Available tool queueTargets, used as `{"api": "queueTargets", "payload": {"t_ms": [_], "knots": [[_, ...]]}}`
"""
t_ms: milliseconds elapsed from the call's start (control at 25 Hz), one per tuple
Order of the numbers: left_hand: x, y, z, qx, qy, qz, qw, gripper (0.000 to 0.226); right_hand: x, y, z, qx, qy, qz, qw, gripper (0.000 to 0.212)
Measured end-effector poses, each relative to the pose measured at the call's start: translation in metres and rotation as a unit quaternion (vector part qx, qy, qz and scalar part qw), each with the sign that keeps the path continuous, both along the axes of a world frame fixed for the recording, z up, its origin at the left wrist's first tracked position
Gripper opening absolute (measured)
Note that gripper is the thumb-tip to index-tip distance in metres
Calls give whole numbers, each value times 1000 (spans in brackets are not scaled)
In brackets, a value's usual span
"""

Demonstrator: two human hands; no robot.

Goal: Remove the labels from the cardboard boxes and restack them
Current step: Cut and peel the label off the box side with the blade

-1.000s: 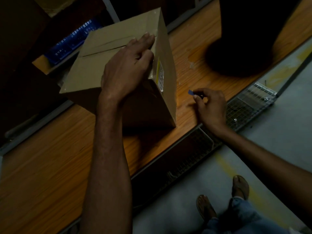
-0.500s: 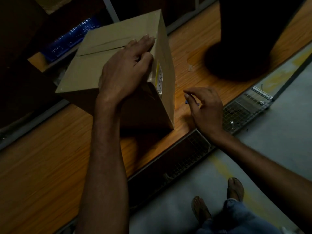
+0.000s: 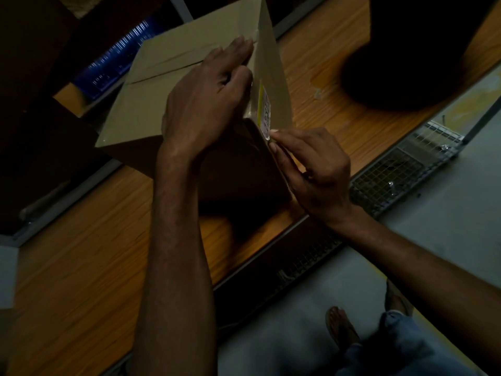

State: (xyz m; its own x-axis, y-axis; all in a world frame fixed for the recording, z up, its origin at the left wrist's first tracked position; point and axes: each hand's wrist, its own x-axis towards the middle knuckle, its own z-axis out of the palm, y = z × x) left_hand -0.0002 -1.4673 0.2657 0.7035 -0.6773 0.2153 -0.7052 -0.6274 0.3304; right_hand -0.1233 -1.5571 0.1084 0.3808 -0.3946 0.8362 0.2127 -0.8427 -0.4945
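brown cardboard box [image 3: 151,104]: stands on the orange-brown wooden worktop [image 3: 81,267], its taped top facing up.
white-and-yellow paper label [image 3: 264,109]: stuck on the box's right side face, close to the near corner.
left grip [image 3: 206,104]: released, fingers laid fairly straight on the box's top, thumb at the edge above the label.
right grip [image 3: 314,164]: clenched on the label's lower end, pinching it between forefinger and thumb.

Matt brown cardboard box [image 3: 162,85] bears a glossy paper label [image 3: 265,109], on a smooth wood-grain table [image 3: 81,267] beside a metal wire-mesh rack [image 3: 385,180].
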Motion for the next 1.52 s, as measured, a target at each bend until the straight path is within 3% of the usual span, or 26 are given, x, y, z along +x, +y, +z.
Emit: {"api": "queueTargets", "payload": {"t_ms": [360, 480, 600, 800, 880, 1200, 1520], "knots": [[-2, 1, 1, -16, 4, -3, 1000, 50, 7, -5, 8, -83, -10, -73, 994, 13], [0, 1, 1, -10, -1, -5, 1000, 52, 9, 0, 11, -31, 2, -58, 998, 12], [0, 1, 1, -6, 2, -4, 1000, 52, 9, 10, 14, 77, 30, -19, 996, 12], [-3, 2, 1, -14, 12, 0, 1000, 49, 11, 24, 14, 255, 39, 51, 965, 17], [-3, 3, 0, -14, 8, -2, 1000, 50, 10, 23, 12, 262, 33, 69, 962, 18], [-1, 1, 1, -10, 6, -4, 1000, 51, 19, 13, 14, 145, 6, 50, 988, 15], [-2, 2, 1, -11, 12, -1, 1000, 52, 18, 28, 21, 321, 23, 114, 940, 16]]}}
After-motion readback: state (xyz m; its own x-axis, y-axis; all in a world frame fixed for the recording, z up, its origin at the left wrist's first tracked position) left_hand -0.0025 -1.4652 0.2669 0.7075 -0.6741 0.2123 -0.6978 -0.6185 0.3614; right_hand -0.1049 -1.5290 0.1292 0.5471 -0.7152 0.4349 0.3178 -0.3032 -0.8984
